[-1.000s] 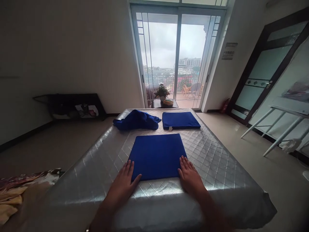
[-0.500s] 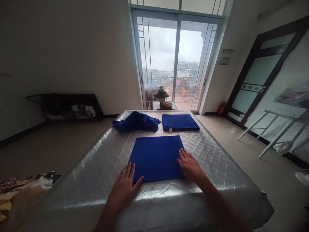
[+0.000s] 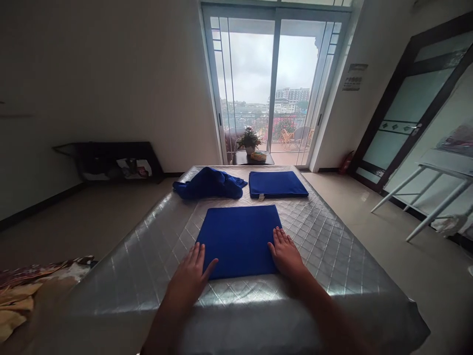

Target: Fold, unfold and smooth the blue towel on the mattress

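A blue folded cloth lies flat as a neat rectangle on the silver quilted table cover. My left hand rests at its near left corner, fingers stretched out and thumb spread over the cloth. On the right edge lies my right hand, fingers extended and close together, palm down. Behind it are a second folded blue cloth, with a small white tag at its front edge, and a crumpled blue cloth to its left.
A small table with a potted plant stands by the sliding glass door. To the right is a white stool near a dark-framed door. Fabrics lie in a pile at the lower left.
My left hand has slid slightly forward along the cloth's left edge. My right hand has shifted a little inward on the right edge. The view has turned slightly.
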### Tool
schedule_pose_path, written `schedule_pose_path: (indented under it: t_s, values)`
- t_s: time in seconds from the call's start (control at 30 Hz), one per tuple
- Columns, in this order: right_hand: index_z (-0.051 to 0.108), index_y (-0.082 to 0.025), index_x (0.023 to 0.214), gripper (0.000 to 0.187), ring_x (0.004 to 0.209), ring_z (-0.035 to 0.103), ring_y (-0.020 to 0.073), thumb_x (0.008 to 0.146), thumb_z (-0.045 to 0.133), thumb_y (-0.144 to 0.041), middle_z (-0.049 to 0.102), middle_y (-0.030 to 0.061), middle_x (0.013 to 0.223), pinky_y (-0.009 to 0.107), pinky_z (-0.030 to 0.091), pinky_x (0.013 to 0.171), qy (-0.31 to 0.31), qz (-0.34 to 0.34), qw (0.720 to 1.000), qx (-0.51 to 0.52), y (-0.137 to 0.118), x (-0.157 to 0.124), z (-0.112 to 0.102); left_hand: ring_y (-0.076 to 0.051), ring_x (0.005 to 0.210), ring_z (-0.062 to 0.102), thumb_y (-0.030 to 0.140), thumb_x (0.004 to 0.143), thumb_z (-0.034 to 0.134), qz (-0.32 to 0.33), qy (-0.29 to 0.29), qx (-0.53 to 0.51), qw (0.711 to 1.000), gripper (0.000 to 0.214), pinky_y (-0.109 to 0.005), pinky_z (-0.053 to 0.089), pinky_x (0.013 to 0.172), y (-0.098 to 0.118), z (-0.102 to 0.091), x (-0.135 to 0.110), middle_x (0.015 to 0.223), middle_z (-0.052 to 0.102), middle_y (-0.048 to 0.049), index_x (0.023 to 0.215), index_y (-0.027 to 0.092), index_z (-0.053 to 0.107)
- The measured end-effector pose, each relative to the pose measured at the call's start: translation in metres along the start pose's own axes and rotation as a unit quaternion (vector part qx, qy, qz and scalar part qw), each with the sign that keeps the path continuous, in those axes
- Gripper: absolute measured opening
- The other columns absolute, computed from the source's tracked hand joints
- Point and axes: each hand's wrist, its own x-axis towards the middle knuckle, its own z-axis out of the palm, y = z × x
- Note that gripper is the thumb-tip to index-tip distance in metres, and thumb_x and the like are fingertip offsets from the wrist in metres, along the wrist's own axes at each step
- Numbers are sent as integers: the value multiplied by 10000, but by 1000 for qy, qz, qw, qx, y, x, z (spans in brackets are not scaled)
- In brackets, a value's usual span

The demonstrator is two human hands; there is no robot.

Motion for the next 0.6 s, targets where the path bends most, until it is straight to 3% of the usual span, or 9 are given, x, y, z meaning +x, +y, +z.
schedule_pose_path:
  t_s: [0.1,0.2,0.3,0.37,0.43,0.6]
  values:
    - [202,-49,1606,647,1562,98,230,1059,221,-394,144,127,1678,417,146,1257,-1,0,1000,1,1,1,1,-300,1532,254,689,997,209,101,-51,-60,992,844,-485,262,1245,48,-12,23,1641,275,-181,1571,83,327]
    - [203,-44,1605,646,1563,97,229,1061,228,-392,146,133,1678,408,135,1257,-1,-1,1000,-6,2,1,2,-257,1549,199,688,1000,183,225,-102,-102,964,835,-435,216,1266,104,-19,46,1656,245,-159,1578,100,316]
    - [228,-54,1602,633,1562,98,230,1061,243,-382,157,138,1679,407,133,1255,-1,-8,1000,-13,3,1,2,-235,1560,140,675,1006,137,267,-111,-115,950,833,-420,159,1280,139,-14,62,1667,211,-149,1585,97,293]
    - [232,-56,1602,628,1562,103,234,1061,245,-374,159,136,1680,407,135,1254,-4,-6,1000,-16,3,1,1,-235,1563,119,673,1005,120,262,-107,-114,952,836,-428,143,1283,143,-7,65,1672,191,-147,1589,95,276]
    - [226,-52,1602,629,1560,115,235,1061,243,-373,164,131,1679,403,133,1255,-7,-1,1000,-17,2,0,0,-237,1565,110,678,1002,117,243,-107,-108,958,844,-438,138,1284,134,0,65,1676,172,-144,1594,93,258]
    - [211,-48,1605,639,1560,114,227,1059,226,-378,156,124,1677,406,145,1255,0,3,1000,-14,1,-1,0,-244,1566,112,689,998,137,162,-110,-84,977,847,-455,129,1279,74,5,57,1682,153,-136,1602,103,227]
